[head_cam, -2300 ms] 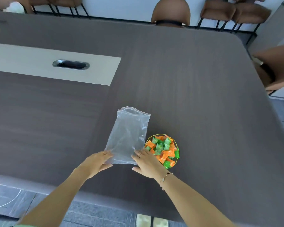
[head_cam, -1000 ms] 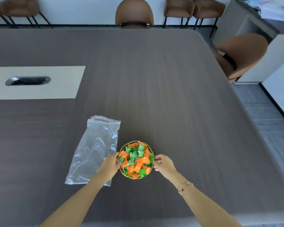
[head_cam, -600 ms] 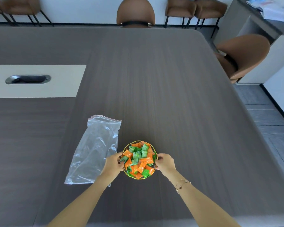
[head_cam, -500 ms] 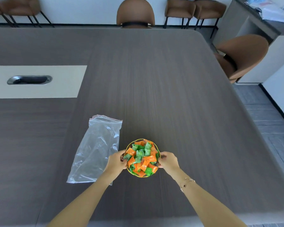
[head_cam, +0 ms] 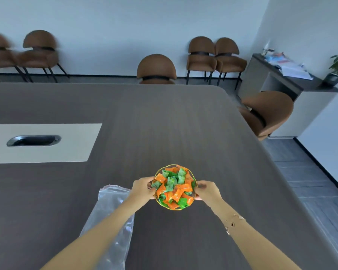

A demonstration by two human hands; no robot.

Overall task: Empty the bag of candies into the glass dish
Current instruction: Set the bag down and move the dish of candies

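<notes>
A small round glass dish (head_cam: pixel 191 204) with a gold rim holds a heap of orange and green wrapped candies (head_cam: pixel 174 187). My left hand (head_cam: pixel 142 189) grips its left rim and my right hand (head_cam: pixel 207 190) grips its right rim. The dish looks raised slightly above the dark table (head_cam: pixel 164 123). The clear plastic bag (head_cam: pixel 113 203) lies flat and empty on the table to the left, partly hidden under my left forearm.
A pale inset panel (head_cam: pixel 70 145) with a metal cable slot (head_cam: pixel 34 140) sits at the table's left. Brown chairs (head_cam: pixel 156 70) stand along the far wall and one chair (head_cam: pixel 269 112) at the right edge. A side cabinet (head_cam: pixel 293 88) stands at the far right.
Both hands left the bag, closed on the dish's rim and moved it forward and to the right, away from the bag. My head tilted up, showing the wall and chairs.
</notes>
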